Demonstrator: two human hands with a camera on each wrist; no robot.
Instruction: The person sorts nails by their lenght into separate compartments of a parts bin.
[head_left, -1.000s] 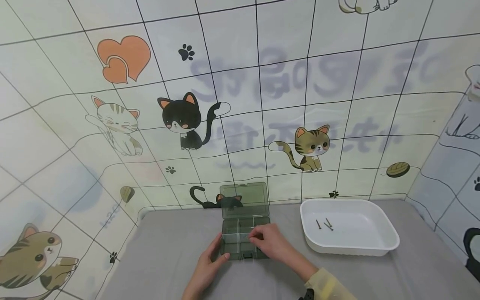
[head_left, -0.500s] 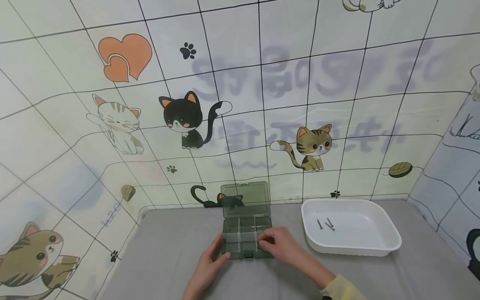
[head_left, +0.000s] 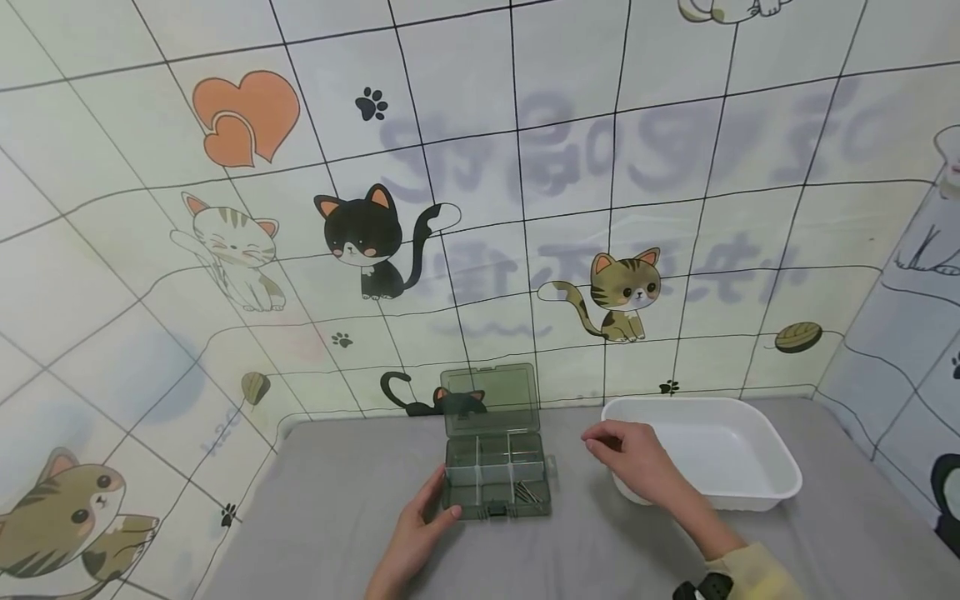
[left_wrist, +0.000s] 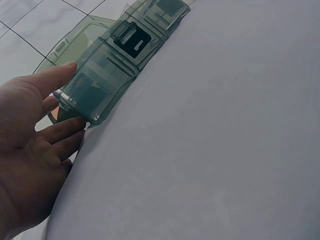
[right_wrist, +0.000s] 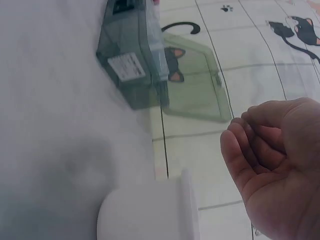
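Conceivably, screws (head_left: 527, 493) could be spilled if the box (head_left: 492, 495), held between thumb and fingers of the left hand (head_left: 414, 530), were bumped by the right hand (head_left: 634, 460), fingers loosely curled.

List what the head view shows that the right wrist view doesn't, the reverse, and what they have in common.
Only the head view: the left hand on the left side of the green compartment box, and screws in its front right compartment.

Only the right wrist view: a readily visible white label on the box's outer side, and the palm side of the right hand.

Both: that hand, the box, its raised lid, the black cat print partly seen through it, and the white tray, only partly in view at the wrist.
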